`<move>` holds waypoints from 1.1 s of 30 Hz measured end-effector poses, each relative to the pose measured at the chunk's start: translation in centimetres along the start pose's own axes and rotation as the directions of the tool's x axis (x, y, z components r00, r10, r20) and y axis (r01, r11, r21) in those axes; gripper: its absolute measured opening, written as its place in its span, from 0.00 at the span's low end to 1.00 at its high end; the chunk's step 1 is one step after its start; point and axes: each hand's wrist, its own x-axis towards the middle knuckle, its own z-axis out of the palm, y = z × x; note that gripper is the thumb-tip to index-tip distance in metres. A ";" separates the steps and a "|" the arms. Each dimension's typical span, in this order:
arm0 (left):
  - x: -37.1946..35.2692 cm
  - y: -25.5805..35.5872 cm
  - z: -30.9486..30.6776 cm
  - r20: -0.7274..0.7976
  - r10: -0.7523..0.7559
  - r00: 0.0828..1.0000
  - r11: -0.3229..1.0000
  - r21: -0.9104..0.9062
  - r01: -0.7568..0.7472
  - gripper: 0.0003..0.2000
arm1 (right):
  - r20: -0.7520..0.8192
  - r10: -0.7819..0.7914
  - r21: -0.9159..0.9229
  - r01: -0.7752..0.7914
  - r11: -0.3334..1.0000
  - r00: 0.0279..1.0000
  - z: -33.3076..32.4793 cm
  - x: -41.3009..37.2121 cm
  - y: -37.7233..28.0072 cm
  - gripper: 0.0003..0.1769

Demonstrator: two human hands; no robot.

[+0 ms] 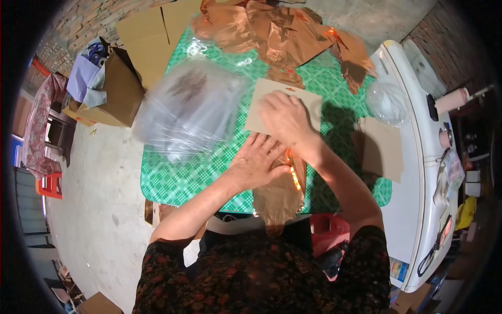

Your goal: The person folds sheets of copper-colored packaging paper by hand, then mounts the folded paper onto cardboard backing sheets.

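My left hand [256,163] lies flat with fingers spread on a shiny copper-coloured foil piece [277,196], which hangs over the near table edge. Its fingertips reach the lower edge of a square beige card [309,104] with a small hanging slot at the top. My right hand [286,118] rests over the middle of that card, knuckles up and fingers bent down, blurred by motion. The right fingertips are hidden beneath the hand. Part of the copper foil shows beyond the card's top edge.
A stack of clear plastic bags [193,110] lies left on the green checked tablecloth [172,183]. Crumpled copper foil pieces [277,31] cover the far side. Brown cards [379,149] and a clear plastic bundle [387,102] sit right, beside a white appliance [413,209]. A cardboard box [117,94] stands on the floor.
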 end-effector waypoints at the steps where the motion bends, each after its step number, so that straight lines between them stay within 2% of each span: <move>1: -0.1 -0.2 0.8 -0.123 0.039 0.992 0.999 0.032 -0.035 0.35 | 0.066 0.085 0.022 -0.086 0.996 0.994 0.8 -0.6 0.9 0.15; 4: 0.0 0.0 0.2 -0.095 0.041 0.995 0.999 0.036 -0.038 0.36 | 0.178 0.170 0.060 -0.183 0.981 0.969 0.6 -1.8 2.4 0.19; 5: 0.0 0.0 0.1 -0.089 0.039 0.995 0.999 0.037 -0.036 0.36 | 0.346 0.180 0.082 -0.221 0.972 0.921 0.6 -2.1 2.9 0.24; 8: -0.1 0.0 0.1 -0.081 0.032 0.996 0.999 0.030 -0.029 0.35 | 0.338 0.148 0.092 -0.190 0.977 0.930 1.1 -2.6 2.6 0.26; 11: -0.1 0.0 0.0 -0.077 0.020 0.997 1.000 -0.002 -0.020 0.35 | 0.491 0.177 0.141 -0.278 0.950 0.853 0.6 -1.9 2.6 0.29; 13: -0.1 0.1 -0.4 -0.047 0.011 0.999 1.000 -0.025 -0.012 0.35 | 0.488 0.165 0.157 -0.272 0.949 0.857 0.8 -1.7 2.8 0.28; 19: -0.1 0.1 0.0 -0.104 0.035 0.994 0.999 0.043 -0.031 0.35 | 0.427 0.162 0.186 -0.261 0.947 0.890 2.0 -1.9 3.3 0.27; 22: -0.1 0.1 -0.2 -0.038 0.012 0.999 0.999 0.033 -0.011 0.35 | 0.389 0.158 0.182 -0.244 0.953 0.908 2.6 -2.2 3.4 0.27; 28: -0.1 0.1 0.0 -0.073 0.022 0.997 1.000 0.001 -0.022 0.36 | 0.334 0.149 0.185 -0.220 0.958 0.931 3.2 -2.5 3.7 0.26; 31: 0.0 0.1 0.1 -0.126 0.039 0.991 0.999 0.042 -0.034 0.36 | 0.324 0.149 0.194 -0.220 0.956 0.934 3.2 -2.6 3.9 0.25; 33: -0.1 0.2 -0.1 -0.094 0.024 0.995 1.000 0.015 -0.023 0.36 | 0.324 0.148 0.200 -0.221 0.954 0.935 3.2 -2.7 3.8 0.25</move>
